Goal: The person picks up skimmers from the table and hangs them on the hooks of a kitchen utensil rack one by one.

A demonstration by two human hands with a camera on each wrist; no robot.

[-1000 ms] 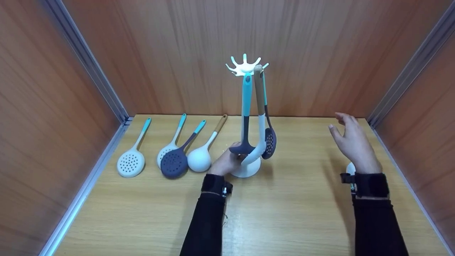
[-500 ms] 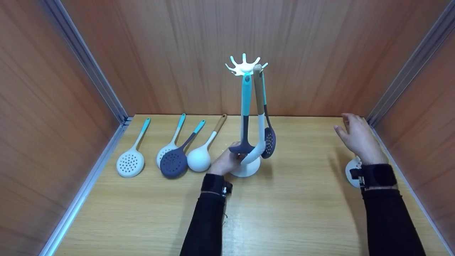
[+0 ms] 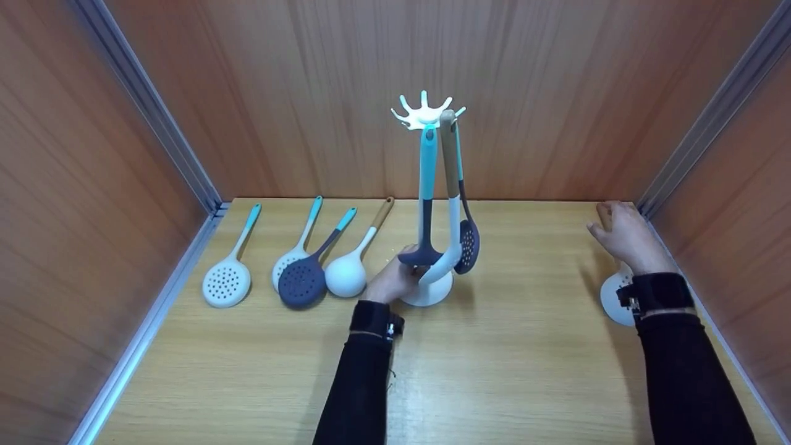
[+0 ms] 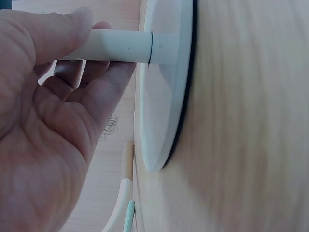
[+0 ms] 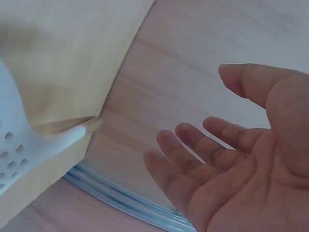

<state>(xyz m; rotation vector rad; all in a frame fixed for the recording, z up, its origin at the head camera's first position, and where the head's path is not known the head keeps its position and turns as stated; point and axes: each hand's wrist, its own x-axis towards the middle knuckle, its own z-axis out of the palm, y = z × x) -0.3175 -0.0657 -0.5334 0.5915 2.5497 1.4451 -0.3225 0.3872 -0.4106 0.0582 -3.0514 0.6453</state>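
My left hand (image 3: 390,283) grips the white post (image 4: 113,46) of a utensil stand low down, just above its round white base (image 3: 431,295). From the stand's pronged top (image 3: 424,117) hang a dark utensil with a turquoise handle (image 3: 427,157), a white utensil with a wood-coloured handle (image 3: 456,228) and a dark skimmer (image 3: 469,247). At the far right, my right hand (image 3: 629,242) hovers over a white skimmer (image 5: 12,137) with a wood-coloured handle end (image 5: 94,125). In the right wrist view its fingers are spread and loosely bent, apart from the handle.
Left of the stand lie a white ladle (image 3: 347,277), a dark skimmer (image 3: 303,284), a white skimmer (image 3: 285,262) partly beneath it, and another white skimmer (image 3: 227,283). Wooden panels (image 3: 309,93) with metal corner rails (image 3: 154,93) enclose the table (image 3: 507,383).
My right hand has moved right and down toward the white skimmer's handle, uncovering more of its perforated head. The left hand keeps its hold on the stand.
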